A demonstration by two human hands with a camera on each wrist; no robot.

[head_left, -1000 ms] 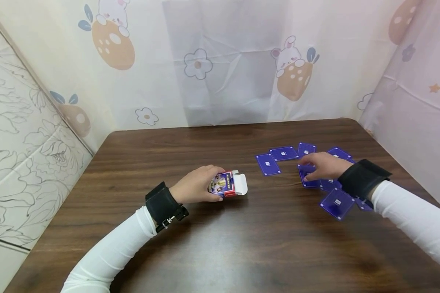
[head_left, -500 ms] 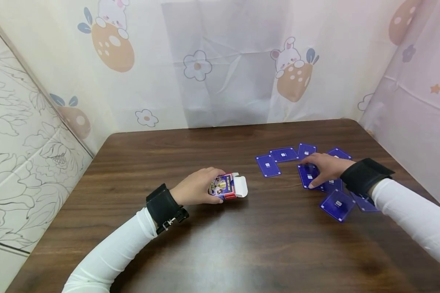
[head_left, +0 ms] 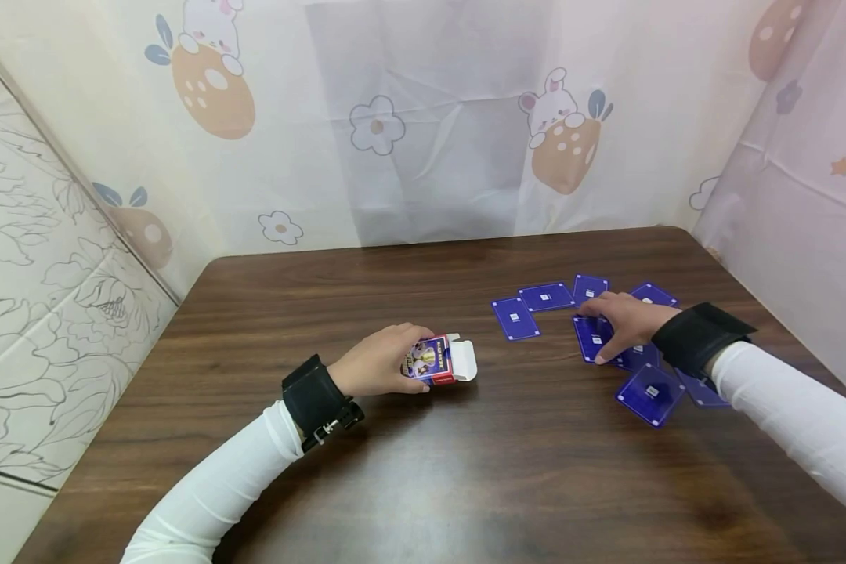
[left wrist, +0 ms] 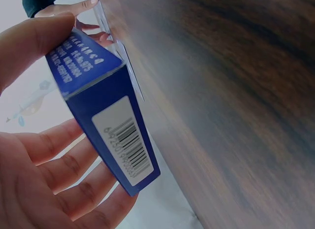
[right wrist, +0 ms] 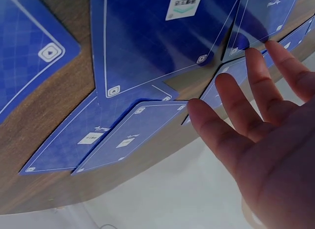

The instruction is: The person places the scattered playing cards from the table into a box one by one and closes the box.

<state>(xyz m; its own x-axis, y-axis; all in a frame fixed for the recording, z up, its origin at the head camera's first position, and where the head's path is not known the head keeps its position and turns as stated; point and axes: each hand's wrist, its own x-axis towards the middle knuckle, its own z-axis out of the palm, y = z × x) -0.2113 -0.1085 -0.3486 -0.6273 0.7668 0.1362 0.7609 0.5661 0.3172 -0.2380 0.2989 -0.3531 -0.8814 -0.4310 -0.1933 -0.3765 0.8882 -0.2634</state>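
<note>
- A white sleeve (head_left: 215, 489) and black wrist strap (head_left: 317, 402) lead to the left hand (head_left: 377, 362), its thumb on the near side and fingers on the far side, gripping the card box.
- The card box (head_left: 426, 356) is in that hand, left of the cards; its white flap (head_left: 464, 360) points right. A barcode label (left wrist: 124, 140) marks one side; its digits seem to start 6925, though blur makes that uncertain.
- Right of it, two blue cards (head_left: 515, 319) lie face down on the brown table (head_left: 409, 486), each with a small white central label too small to read.
- The right hand (head_left: 627, 319) bends palm-down, fingers spread and unclenched, thumb at the near edge of another blue card (head_left: 591, 343).
- More blue cards (head_left: 651, 394) lie around and partly beneath that hand.
</note>
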